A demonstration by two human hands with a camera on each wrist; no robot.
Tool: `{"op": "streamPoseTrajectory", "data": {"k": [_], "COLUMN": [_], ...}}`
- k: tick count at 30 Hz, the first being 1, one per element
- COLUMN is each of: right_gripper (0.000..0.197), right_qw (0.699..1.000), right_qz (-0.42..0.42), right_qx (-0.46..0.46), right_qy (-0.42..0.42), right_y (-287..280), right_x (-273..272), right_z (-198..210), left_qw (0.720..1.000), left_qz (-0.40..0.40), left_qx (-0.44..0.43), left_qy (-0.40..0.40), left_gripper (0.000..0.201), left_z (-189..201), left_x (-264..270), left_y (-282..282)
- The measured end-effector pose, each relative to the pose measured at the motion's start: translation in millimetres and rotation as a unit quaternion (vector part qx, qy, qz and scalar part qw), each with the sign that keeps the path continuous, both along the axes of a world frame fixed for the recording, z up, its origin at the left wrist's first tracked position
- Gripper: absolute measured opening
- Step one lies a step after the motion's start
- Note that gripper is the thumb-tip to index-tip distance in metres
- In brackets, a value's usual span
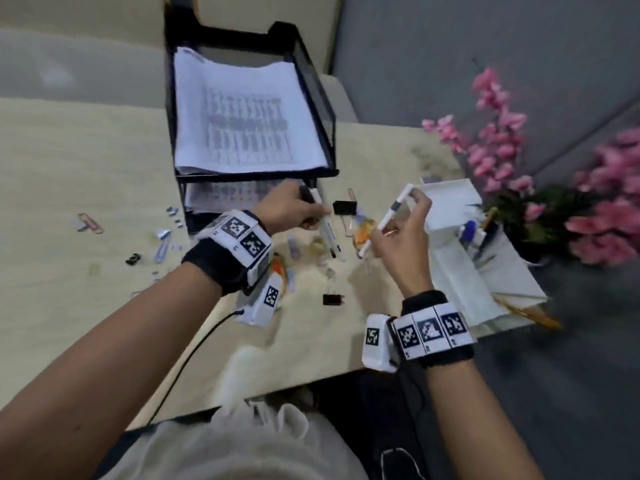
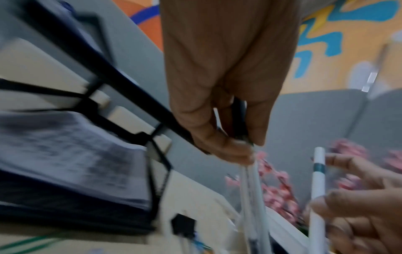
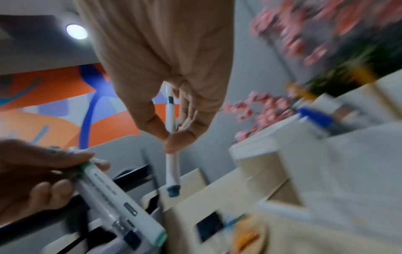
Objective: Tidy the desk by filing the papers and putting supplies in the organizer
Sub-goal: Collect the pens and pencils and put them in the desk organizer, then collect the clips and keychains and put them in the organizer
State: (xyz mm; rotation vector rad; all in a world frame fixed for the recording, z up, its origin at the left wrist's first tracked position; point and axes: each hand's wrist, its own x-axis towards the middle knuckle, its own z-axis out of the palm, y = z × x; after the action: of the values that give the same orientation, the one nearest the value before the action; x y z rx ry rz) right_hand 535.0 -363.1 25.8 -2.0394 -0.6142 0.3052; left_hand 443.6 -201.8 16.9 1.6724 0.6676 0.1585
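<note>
**Both hands loaded with pens, organizer a short carry away**

The left hand [image 1: 294, 211] has its fingers curled round a bundle of pens and markers [image 1: 327, 230], tips hanging down over the desk [image 1: 69, 161] just in front of the black mesh paper tray [image 1: 322, 109], where the papers [image 1: 242, 116] already lie filed. The right hand [image 1: 405, 230] pinches a single white marker [image 1: 388, 218] between thumb and fingertips, its other fingers spread loose, near the white organizer [image 1: 450, 206] at the right, which already holds a blue-capped pen [image 1: 468, 230].

Likely trouble, as I judge it: the left bundle is gripped near one end, so a pen could slide out and roll among the binder clips [image 1: 344, 207] and paper clips [image 1: 90, 223] scattered on the desk. The right-hand pinch is light; a knock against the organizer's rim could twist the marker free. The pink flowers [image 1: 498, 140] stand just beyond the organizer, and an overreach could brush them.
</note>
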Motion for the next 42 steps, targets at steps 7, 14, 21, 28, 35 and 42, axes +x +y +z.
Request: {"op": "streamPoseTrajectory", "data": {"k": [7,14,21,28,35,42], "right_gripper": [0.085,0.044,0.031,0.047,0.029,0.035], "right_qw": [0.983,0.975,0.978,0.982,0.983,0.972], "right_qz": [-0.166,-0.195,-0.106,-0.071,-0.065,-0.182], "right_qx": [0.01,-0.04,-0.148,-0.167,-0.165,-0.14], "right_qy": [-0.081,-0.104,-0.102,-0.056,-0.048,-0.054], "right_y": [-93,-115,-122,-141,-128,-105], "right_x": [115,169,182,182,180,166], "right_z": [20,1,-17,-19,-37,-24], "left_qw": [0.991,0.977,0.953,0.843,0.888,0.953], "left_qz": [-0.009,-0.098,-0.101,-0.151,-0.28,-0.134], "left_qx": [0.085,0.179,0.285,0.515,0.364,0.272], "left_qy": [-0.104,-0.062,-0.022,0.044,0.018,-0.021], "left_gripper": [0.009,0.005,0.032,0.058,0.056,0.046], "left_z": [20,13,-22,-42,-28,-22], "left_x": [136,225,251,249,240,163], "left_y": [-93,-160,-183,-184,-157,-119]}}
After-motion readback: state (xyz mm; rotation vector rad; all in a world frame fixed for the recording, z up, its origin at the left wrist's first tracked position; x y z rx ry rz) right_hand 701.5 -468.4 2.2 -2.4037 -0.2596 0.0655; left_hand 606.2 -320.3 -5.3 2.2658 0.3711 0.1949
